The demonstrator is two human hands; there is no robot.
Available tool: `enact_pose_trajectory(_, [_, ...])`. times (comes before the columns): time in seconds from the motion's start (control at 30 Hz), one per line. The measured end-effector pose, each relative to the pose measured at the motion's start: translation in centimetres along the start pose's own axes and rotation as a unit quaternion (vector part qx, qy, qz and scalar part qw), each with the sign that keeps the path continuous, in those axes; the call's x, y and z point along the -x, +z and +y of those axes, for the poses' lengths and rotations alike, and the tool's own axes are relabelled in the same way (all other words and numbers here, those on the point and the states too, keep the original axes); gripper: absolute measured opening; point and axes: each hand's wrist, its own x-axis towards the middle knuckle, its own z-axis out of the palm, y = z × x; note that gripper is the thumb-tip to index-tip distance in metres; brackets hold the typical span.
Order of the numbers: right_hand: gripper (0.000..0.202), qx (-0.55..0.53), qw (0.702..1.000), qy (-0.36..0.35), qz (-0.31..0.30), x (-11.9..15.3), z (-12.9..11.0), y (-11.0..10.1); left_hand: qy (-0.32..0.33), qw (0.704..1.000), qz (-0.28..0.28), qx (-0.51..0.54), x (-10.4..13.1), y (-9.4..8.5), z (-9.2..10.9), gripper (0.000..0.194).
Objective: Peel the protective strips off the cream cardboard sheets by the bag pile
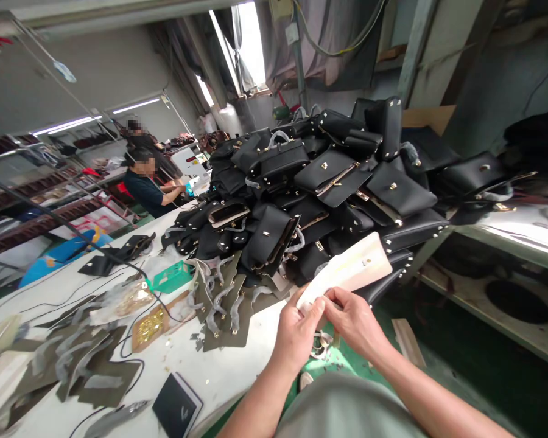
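Note:
A long cream bag panel [347, 267] with a small metal fitting near its far end is held up in front of my body. My left hand [299, 328] is closed on its near end, with thumb and fingers pinching the edge. Beside it, my right hand [354, 319] also pinches that near end, its fingertips close to the left thumb. Whatever small part may lie between the fingertips is hidden. Just beyond the panel rises a big heap of black handbags [278, 161] with metal clasps and wrapped handles.
On the white table [237, 371] lie olive panels with wrapped handles [223, 304], a box of gold-coloured fittings [150, 328], a green basket [171, 277], a black notebook [178, 404] and cables. A shelf rack [493, 304] stands right. Two people [144, 188] are at the back left.

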Motion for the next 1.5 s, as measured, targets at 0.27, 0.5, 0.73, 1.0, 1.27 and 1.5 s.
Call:
enact_pose_trajectory(0.27, [0.037, 0.064, 0.992, -0.073, -0.077, 0.8, 0.8, -1.0, -0.013, 0.993, 0.111, -0.039, 0.4, 1.0, -2.3, 0.035])
enact_pose_trajectory(0.5, [0.029, 0.194, 0.921, -0.281, -0.189, 4.9, -0.2, 0.0, -0.083, 0.974, 0.209, 0.022, -1.3, -0.3, -3.5, 0.035])
enact_pose_trajectory(0.73, [0.042, -0.100, 0.993, -0.029, 0.054, 2.3, 1.3, -3.0, -0.058, 0.978, 0.132, 0.148, 0.1, -2.7, -3.3, 0.057])
enact_pose_trajectory(1.0, [0.042, -0.269, 0.962, 0.041, -0.020, 1.6, 1.8, -2.2, -0.111, 0.988, -0.095, 0.048, 4.2, -4.7, -1.6, 0.057])
enact_pose_trajectory(1.27, [0.050, -0.159, 0.983, -0.003, -0.092, 2.4, 0.0, -0.5, -0.094, 0.980, -0.108, 0.142, -0.5, -6.7, 2.6, 0.055])
enact_pose_trajectory(1.5, [0.048, -0.058, 0.997, -0.053, -0.012, 2.5, 0.0, -0.9, -0.120, 0.981, -0.134, 0.077, -1.7, -4.2, 3.7, 0.055])
